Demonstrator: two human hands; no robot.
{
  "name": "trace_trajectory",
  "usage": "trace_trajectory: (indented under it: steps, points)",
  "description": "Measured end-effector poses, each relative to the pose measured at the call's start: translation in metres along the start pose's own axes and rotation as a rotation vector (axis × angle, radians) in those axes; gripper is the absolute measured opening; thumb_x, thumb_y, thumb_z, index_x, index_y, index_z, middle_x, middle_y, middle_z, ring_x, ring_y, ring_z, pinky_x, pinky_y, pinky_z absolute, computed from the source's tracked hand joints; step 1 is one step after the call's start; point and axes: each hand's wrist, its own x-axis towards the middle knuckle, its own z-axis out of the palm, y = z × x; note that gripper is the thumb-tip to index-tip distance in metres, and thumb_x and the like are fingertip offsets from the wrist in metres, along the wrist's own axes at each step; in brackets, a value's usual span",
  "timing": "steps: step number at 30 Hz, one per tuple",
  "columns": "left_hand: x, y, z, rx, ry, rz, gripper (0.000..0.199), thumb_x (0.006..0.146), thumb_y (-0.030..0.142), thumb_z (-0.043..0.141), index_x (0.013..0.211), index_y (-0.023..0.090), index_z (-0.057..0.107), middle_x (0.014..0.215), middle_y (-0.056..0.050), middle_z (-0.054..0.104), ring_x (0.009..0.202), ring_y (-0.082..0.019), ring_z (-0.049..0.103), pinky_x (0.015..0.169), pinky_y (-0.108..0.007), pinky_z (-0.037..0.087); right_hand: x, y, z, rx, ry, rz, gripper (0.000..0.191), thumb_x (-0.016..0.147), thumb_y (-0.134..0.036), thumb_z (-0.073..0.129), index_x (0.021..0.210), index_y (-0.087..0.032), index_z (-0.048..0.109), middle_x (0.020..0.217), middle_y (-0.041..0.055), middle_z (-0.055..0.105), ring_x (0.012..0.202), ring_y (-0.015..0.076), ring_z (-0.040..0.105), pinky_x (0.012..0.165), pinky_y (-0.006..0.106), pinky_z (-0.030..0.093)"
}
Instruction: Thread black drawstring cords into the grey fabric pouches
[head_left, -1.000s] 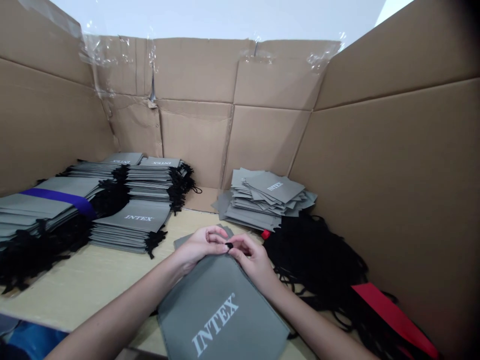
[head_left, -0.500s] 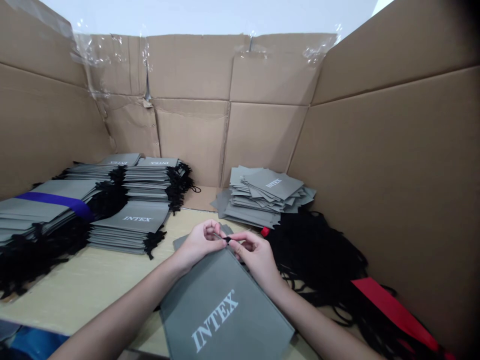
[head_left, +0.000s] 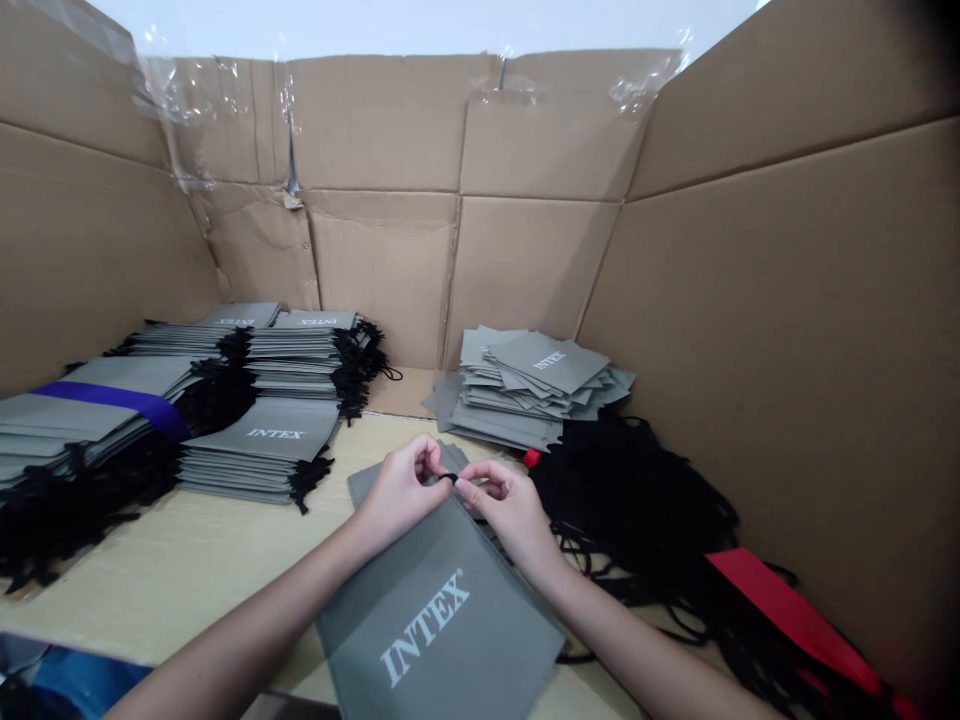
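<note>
A grey flat bag (head_left: 442, 610) printed INTEX lies cornerwise in front of me, its top corner between my two hands. My left hand (head_left: 411, 484) is closed in a pinch at a short piece of black cord (head_left: 450, 478) by that corner. From the other side, my right hand (head_left: 510, 505) pinches the same cord with thumb and forefinger. The ends of the cord are hidden by my fingers. Under the bag and my hands, part of another grey bag (head_left: 363, 482) shows on the table (head_left: 247, 570).
Stacked INTEX bags with black cords (head_left: 262, 435) stand at left, one bundle under a purple band (head_left: 112, 397). Loose grey bags (head_left: 532, 380) are piled at the back. A heap of black cords (head_left: 637, 500) and a red strip (head_left: 795, 615) lie right. Cardboard walls (head_left: 375, 130) surround the table.
Both hands stay pinched at the bag's corner, with the black cord showing slightly differently between the fingertips. The bag's lower right corner has shifted a little to the left.
</note>
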Motion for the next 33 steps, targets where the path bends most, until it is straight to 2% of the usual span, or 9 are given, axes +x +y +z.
trace_trajectory:
  steps: [2,5,9,11,16,22,28,33]
  points:
    - [-0.0016,-0.0019,0.0013,0.056,0.026,0.03,0.013,0.065,0.011,0.053,0.073,0.018,0.046,0.065,0.004,0.049,0.061,-0.009,0.05,0.057,-0.019,0.038,-0.0016,0.0004,0.001,-0.005,0.005,-0.015,0.015,0.07,-0.03,0.063,0.075,-0.016,0.061,0.06,-0.0014,0.057,0.055,0.0117,0.052,0.051,0.022,0.039]
    - [-0.0033,-0.0047,0.002,0.138,0.057,0.047,0.022,0.067,0.012,0.054,0.088,0.018,0.054,0.067,0.003,0.055,0.062,-0.011,0.053,0.059,-0.02,0.04,-0.0024,0.0016,0.0018,-0.026,0.022,-0.026,0.018,0.071,-0.032,0.062,0.076,-0.016,0.063,0.06,-0.0005,0.058,0.056,0.0131,0.053,0.052,0.023,0.041]
    - [-0.0028,-0.0058,-0.0014,0.181,0.043,0.043,0.012,0.07,0.015,0.054,0.08,0.018,0.059,0.071,0.0,0.061,0.066,-0.015,0.056,0.061,-0.022,0.042,-0.0013,0.003,0.001,-0.06,0.043,-0.079,0.019,0.071,-0.034,0.062,0.076,-0.016,0.066,0.074,0.0032,0.065,0.064,0.0151,0.056,0.057,0.025,0.044]
    - [-0.002,-0.0056,-0.0034,0.166,0.01,0.046,0.009,0.072,0.015,0.053,0.076,0.018,0.06,0.071,-0.001,0.062,0.067,-0.015,0.057,0.062,-0.023,0.041,-0.0005,0.004,0.0008,-0.056,0.039,-0.086,0.019,0.071,-0.034,0.063,0.075,-0.017,0.067,0.074,0.0032,0.065,0.065,0.0153,0.056,0.058,0.025,0.044]
    - [-0.0024,-0.0048,-0.0034,0.105,-0.026,0.069,0.006,0.075,0.021,0.053,0.078,0.018,0.058,0.07,0.0,0.06,0.063,-0.014,0.055,0.057,-0.021,0.039,0.0012,0.0049,0.0013,0.05,0.072,-0.042,0.024,0.069,-0.038,0.065,0.078,-0.015,0.066,0.059,-0.0001,0.06,0.056,0.013,0.053,0.054,0.024,0.042]
    - [-0.0059,-0.0018,-0.0019,0.143,-0.065,0.122,0.011,0.081,0.026,0.049,0.081,0.017,0.056,0.073,0.0,0.057,0.064,-0.013,0.051,0.057,-0.02,0.038,0.0038,0.0013,-0.0001,0.172,0.071,-0.075,0.027,0.069,-0.04,0.065,0.08,-0.015,0.063,0.072,0.0021,0.063,0.053,0.0106,0.054,0.055,0.024,0.045]
    - [-0.0074,-0.0003,-0.0025,0.18,-0.11,0.142,0.01,0.082,0.023,0.049,0.084,0.017,0.056,0.075,0.0,0.057,0.066,-0.012,0.052,0.058,-0.02,0.038,0.005,0.0002,-0.0042,0.127,0.03,-0.124,0.02,0.07,-0.035,0.065,0.075,-0.016,0.066,0.062,-0.0006,0.06,0.05,0.0111,0.053,0.051,0.023,0.042]
    - [-0.0063,-0.0006,-0.002,0.185,-0.103,0.153,0.007,0.079,0.02,0.05,0.082,0.017,0.056,0.075,0.0,0.057,0.063,-0.011,0.05,0.056,-0.019,0.037,0.0052,-0.0012,-0.0082,0.026,0.025,-0.137,0.013,0.068,-0.029,0.065,0.073,-0.017,0.069,0.053,-0.0015,0.057,0.047,0.0111,0.05,0.047,0.022,0.039]
